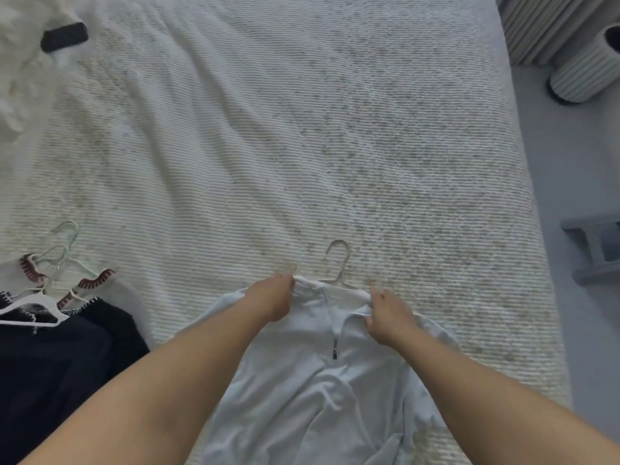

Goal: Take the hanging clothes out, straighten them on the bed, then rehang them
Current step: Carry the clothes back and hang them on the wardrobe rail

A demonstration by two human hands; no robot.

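Observation:
A white zip-neck top (322, 380) lies flat on the bed (302, 146) in front of me, collar pointing away. A pale hanger (339, 263) sits inside it, its hook sticking out past the collar. My left hand (271, 297) grips the left side of the collar with curled fingers. My right hand (389, 313) pinches the right side of the collar beside the open zip.
At the left edge lie a dark garment (57, 364) and a white one with red trim (90, 283), with several white hangers (57, 260) on them. A dark flat object (63, 36) lies at the far left. Ribbed grey containers (583, 72) stand on the floor right of the bed.

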